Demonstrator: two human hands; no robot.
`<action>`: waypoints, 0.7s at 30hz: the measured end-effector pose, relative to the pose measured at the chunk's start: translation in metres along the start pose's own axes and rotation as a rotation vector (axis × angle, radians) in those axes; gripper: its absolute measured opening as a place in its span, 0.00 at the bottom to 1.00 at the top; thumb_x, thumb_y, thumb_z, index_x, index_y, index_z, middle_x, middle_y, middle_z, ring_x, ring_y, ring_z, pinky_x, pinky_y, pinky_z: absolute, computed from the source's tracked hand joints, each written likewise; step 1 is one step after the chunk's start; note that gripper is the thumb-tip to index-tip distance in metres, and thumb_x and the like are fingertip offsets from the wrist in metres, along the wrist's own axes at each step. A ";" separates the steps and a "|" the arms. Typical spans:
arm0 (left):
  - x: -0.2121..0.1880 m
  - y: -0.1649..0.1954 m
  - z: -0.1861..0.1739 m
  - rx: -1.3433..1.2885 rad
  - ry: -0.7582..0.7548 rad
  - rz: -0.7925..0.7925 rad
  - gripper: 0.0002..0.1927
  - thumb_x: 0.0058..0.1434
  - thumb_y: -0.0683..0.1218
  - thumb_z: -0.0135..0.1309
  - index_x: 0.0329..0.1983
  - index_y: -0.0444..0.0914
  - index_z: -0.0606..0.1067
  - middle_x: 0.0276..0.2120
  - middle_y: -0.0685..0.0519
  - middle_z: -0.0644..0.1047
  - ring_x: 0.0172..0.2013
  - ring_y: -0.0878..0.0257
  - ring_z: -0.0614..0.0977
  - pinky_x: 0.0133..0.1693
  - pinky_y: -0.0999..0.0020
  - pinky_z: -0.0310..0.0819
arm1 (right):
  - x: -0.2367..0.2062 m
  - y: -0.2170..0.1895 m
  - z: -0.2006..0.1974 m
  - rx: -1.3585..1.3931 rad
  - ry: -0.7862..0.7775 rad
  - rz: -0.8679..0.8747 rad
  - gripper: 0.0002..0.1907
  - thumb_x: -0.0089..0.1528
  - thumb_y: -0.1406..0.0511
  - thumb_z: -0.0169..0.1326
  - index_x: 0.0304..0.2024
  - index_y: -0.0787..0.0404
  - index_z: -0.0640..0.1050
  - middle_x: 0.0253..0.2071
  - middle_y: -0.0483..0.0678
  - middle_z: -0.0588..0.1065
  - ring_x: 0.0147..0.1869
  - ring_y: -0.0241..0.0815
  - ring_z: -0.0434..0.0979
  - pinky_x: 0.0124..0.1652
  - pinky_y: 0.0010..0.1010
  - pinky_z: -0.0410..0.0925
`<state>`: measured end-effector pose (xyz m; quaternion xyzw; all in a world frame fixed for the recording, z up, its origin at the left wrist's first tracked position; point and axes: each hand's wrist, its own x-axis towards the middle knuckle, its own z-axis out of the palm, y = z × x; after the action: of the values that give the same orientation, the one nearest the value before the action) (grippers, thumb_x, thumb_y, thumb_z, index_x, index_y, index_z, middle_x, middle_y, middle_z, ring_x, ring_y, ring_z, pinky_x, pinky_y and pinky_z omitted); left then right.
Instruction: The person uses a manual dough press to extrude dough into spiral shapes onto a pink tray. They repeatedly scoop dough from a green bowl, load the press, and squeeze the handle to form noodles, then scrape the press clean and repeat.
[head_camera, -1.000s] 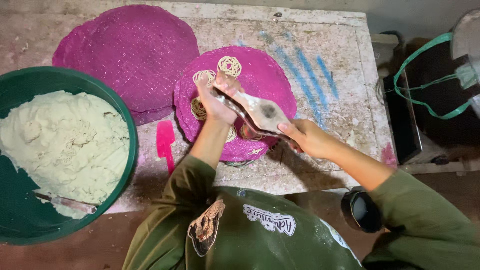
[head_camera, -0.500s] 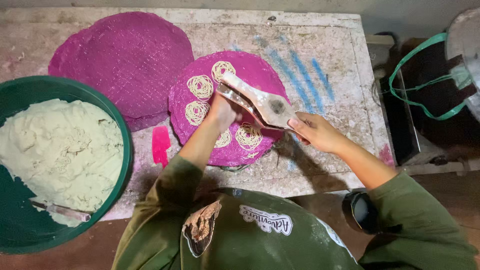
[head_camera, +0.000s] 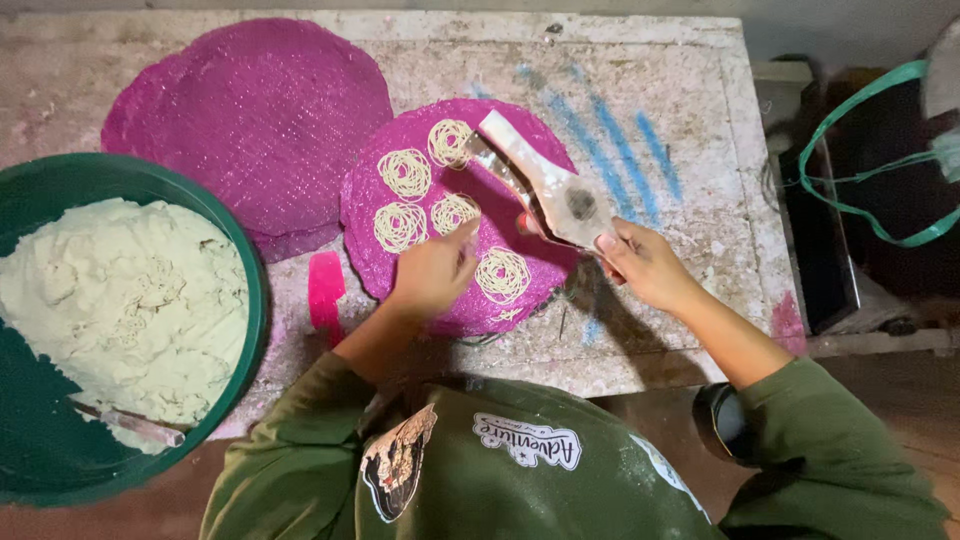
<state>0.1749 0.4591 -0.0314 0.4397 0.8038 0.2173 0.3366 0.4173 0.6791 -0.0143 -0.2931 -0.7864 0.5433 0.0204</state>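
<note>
— What's each hand doing?

— The right hand (head_camera: 645, 262) is clenched around the lower end of a metal noodle press (head_camera: 540, 185), which slants up toward 11 o'clock over the round magenta woven mat (head_camera: 520, 150). The left hand (head_camera: 432, 272) rests on that mat with fingers curled; whether it pinches anything I cannot tell

— And the noodles?

— Five pale noodle coils (head_camera: 404, 174) lie on the mat: one at its 12 o'clock edge touching the press tip, three toward 9 o'clock, one at 6 o'clock just beside the left hand

— What else sits around?

— At 10 o'clock from that mat is a stack of bare magenta mats (head_camera: 250, 120), their edges nearly touching it. At 8 o'clock, a green basin (head_camera: 60, 180) holds white dough (head_camera: 120, 300) with a knife (head_camera: 130, 425) lying at its lower rim. A pink scraper (head_camera: 326, 290) lies on the surface (head_camera: 680, 90) between basin and mat, close to the left forearm. Blue streaks (head_camera: 610, 130) mark the surface at 1 o'clock
</note>
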 end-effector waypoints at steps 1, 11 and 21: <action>0.002 0.004 -0.008 0.071 -0.009 -0.048 0.27 0.73 0.51 0.39 0.76 0.50 0.65 0.42 0.47 0.84 0.36 0.57 0.84 0.38 0.61 0.78 | 0.002 0.001 0.000 0.011 -0.014 0.014 0.25 0.70 0.46 0.43 0.37 0.59 0.74 0.24 0.42 0.68 0.27 0.32 0.65 0.28 0.28 0.61; 0.132 0.028 -0.028 -2.418 -0.039 0.443 0.29 0.74 0.67 0.36 0.26 0.43 0.66 0.21 0.57 0.67 0.25 0.62 0.69 0.40 0.62 0.67 | 0.052 -0.043 -0.020 -0.263 -0.130 0.171 0.34 0.68 0.40 0.38 0.39 0.62 0.79 0.22 0.46 0.71 0.26 0.39 0.69 0.29 0.33 0.65; 0.161 0.007 -0.011 -2.393 0.164 0.238 0.24 0.68 0.63 0.35 0.21 0.46 0.61 0.16 0.60 0.61 0.19 0.64 0.63 0.30 0.62 0.61 | 0.068 -0.069 -0.006 -0.450 -0.124 0.285 0.35 0.66 0.41 0.38 0.55 0.57 0.80 0.21 0.46 0.71 0.27 0.42 0.74 0.32 0.40 0.70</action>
<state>0.1088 0.5993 -0.0756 -0.0946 0.0666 0.8819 0.4570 0.3331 0.7002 0.0285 -0.3644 -0.8378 0.3692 -0.1701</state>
